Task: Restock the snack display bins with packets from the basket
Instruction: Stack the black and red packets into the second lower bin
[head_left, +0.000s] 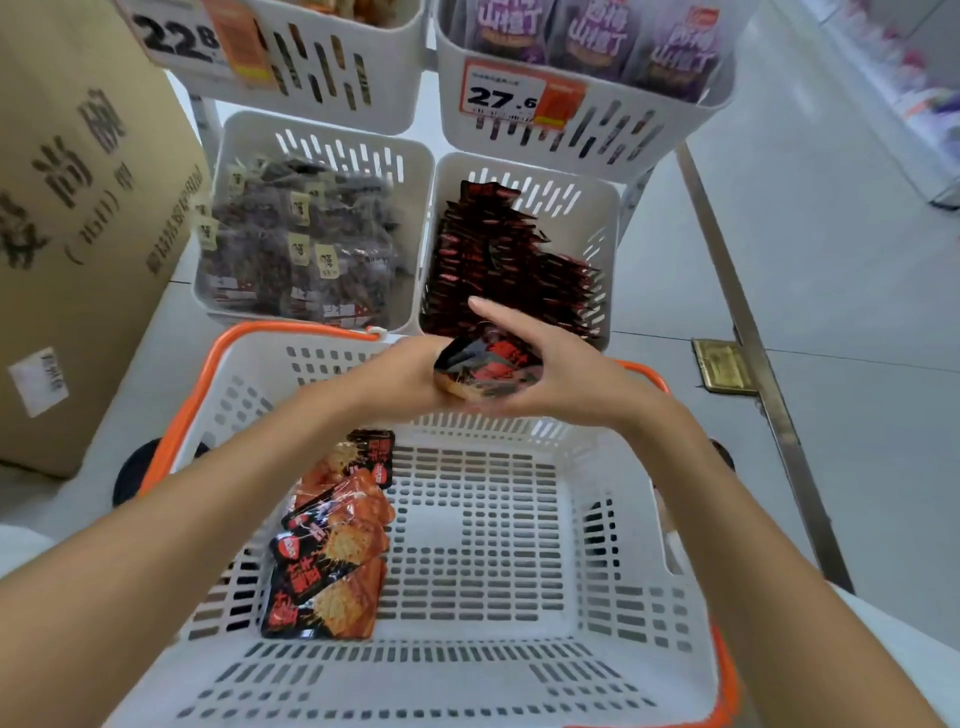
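Note:
A white basket (613, 545) with an orange rim fills the lower view. Several red-and-black snack packets (332, 545) lie in its left part. Above its far rim, my left hand (400, 379) and my right hand (550, 364) together hold a stack of red-and-black packets (485, 366). Just beyond the hands stands a white display bin (592, 218) with rows of the same red-and-black packets (498, 260) standing on edge.
A second white bin (244, 150) to the left holds dark packets with cream labels. Two upper bins carry price tags, 22.8 (176, 36) and 27.6 (501, 96). A large cardboard box (78, 234) stands at left. A metal floor strip (753, 322) runs at right.

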